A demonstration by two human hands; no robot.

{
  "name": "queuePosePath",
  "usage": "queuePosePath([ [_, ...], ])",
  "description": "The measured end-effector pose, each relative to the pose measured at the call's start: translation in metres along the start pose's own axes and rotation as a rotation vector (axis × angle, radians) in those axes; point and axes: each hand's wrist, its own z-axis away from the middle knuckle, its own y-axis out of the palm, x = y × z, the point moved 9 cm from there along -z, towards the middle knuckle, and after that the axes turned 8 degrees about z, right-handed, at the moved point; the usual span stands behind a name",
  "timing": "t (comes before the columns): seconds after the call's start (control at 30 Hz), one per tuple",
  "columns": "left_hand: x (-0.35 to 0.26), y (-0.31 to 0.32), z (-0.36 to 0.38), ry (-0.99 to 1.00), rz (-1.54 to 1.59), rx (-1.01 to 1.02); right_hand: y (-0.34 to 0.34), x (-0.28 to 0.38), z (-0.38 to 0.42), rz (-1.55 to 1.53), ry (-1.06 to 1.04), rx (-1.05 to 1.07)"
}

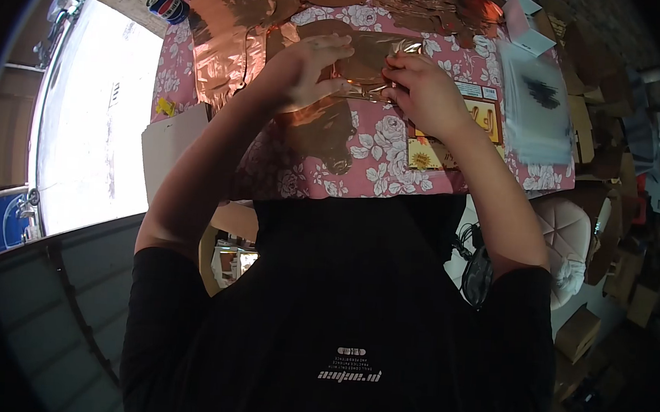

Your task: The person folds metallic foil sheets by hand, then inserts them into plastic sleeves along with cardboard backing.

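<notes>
A shiny copper-coloured foil sheet lies on the pink flowered tablecloth. My left hand rests at its left part, fingers stretched and thumb apart, holding nothing. At the right part of the same foil, my right hand has its fingertips closed on the edge. Nearer to my body lies another copper-coloured foil piece, partly in shadow. Just under my right wrist is a yellow and red printed packet, partly covered by the forearm.
More copper-coloured foil covers the table's left, with a crumpled foil pile at the back. A dark blue can stands back left. Clear plastic sleeves and a white box are at the right.
</notes>
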Motion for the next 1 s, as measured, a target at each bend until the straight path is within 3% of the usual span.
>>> queuePosePath([
  [0.3, 0.0, -0.003, 0.007, 0.122, -0.242, 0.029, -0.001, 0.002, 0.0, -0.005, 0.007, 0.003],
  [0.5, -0.011, -0.005, 0.006, -0.08, -0.073, 0.026, 0.002, 0.002, 0.0, 0.006, 0.01, 0.01],
  [0.57, -0.041, -0.006, 0.002, 0.117, -0.144, -0.177, 0.0, 0.003, 0.0, 0.019, 0.007, 0.007],
  [0.73, -0.035, 0.053, -0.004, 0.058, -0.198, 0.073, -0.002, 0.005, 0.001, -0.002, -0.021, -0.026],
  [0.9, -0.036, 0.052, -0.004, -0.003, -0.182, 0.086, -0.005, -0.001, 0.002, -0.069, -0.005, -0.084],
  [1.0, -0.056, 0.044, -0.004, 0.116, -0.288, -0.02, -0.006, -0.001, 0.002, -0.054, -0.014, -0.069],
])
